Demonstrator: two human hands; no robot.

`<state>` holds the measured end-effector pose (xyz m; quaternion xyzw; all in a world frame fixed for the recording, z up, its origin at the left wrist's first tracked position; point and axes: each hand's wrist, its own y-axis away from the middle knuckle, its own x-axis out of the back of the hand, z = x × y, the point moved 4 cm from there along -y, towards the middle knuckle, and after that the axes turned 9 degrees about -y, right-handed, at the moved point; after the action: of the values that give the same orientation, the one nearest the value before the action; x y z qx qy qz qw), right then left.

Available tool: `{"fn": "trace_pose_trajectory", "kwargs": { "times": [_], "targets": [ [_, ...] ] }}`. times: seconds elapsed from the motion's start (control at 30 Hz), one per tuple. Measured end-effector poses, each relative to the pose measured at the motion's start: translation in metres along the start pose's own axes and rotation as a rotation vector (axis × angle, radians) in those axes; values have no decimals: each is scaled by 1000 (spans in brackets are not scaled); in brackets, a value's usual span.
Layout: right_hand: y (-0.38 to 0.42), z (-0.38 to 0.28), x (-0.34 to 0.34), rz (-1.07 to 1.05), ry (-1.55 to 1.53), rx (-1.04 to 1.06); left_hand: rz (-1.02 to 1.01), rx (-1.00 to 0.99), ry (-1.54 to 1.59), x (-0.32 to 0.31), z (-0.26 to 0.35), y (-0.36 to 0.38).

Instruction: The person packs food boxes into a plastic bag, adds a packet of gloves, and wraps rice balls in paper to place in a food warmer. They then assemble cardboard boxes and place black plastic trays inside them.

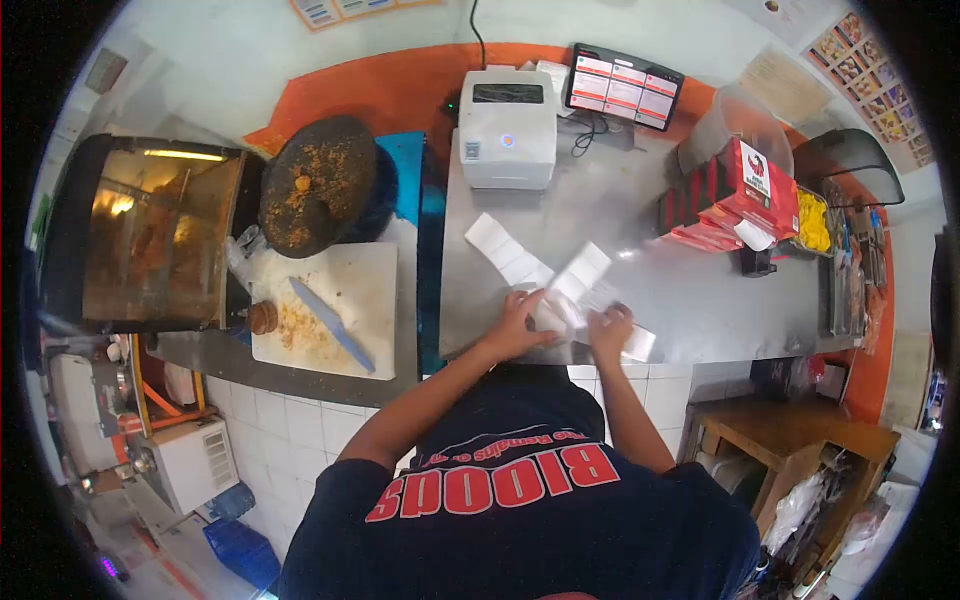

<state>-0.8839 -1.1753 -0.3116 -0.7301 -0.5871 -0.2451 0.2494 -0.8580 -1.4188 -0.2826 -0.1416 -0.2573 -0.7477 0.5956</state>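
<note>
My left hand point(517, 326) is closed on a strip of white labels point(582, 270) near the front edge of the steel counter. My right hand point(610, 332), slightly blurred, has its fingers closed on the labels' right part, where a clear, shiny patch shows between both hands. One white length point(508, 255) runs up and left from my left hand across the counter. A short white end point(639, 345) sticks out beneath my right hand. How the strips join is hidden by my fingers.
A white label printer point(508, 130) and a tablet point(625, 85) stand at the back. Red boxes point(728, 200) lie to the right. Leftward are a cutting board point(375, 290) with a blue-handled knife point(333, 325), a stone mortar point(320, 185) and a glass-fronted cabinet point(155, 240).
</note>
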Motion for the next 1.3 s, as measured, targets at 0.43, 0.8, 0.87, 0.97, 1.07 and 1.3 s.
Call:
{"fn": "trace_pose_trajectory", "kwargs": {
  "times": [0.43,0.8,0.87,0.97,1.07,1.3],
  "targets": [
    [-67,-135,-46,-576,-856,-308,56,-164,-77,53,37,-21],
    [-346,-411,23,-326,-713,504,702,93,579,193,24,79],
    [-381,-421,-23,-153,-891,848,735,138,560,189,11,98],
    [-422,-394,-95,-34,-312,899,802,253,558,171,-13,122],
    [-450,-351,-156,-181,-185,835,893,371,600,163,-16,139],
    [-603,-231,-349,-539,304,961,958,444,502,176,-31,161]
  ]
}}
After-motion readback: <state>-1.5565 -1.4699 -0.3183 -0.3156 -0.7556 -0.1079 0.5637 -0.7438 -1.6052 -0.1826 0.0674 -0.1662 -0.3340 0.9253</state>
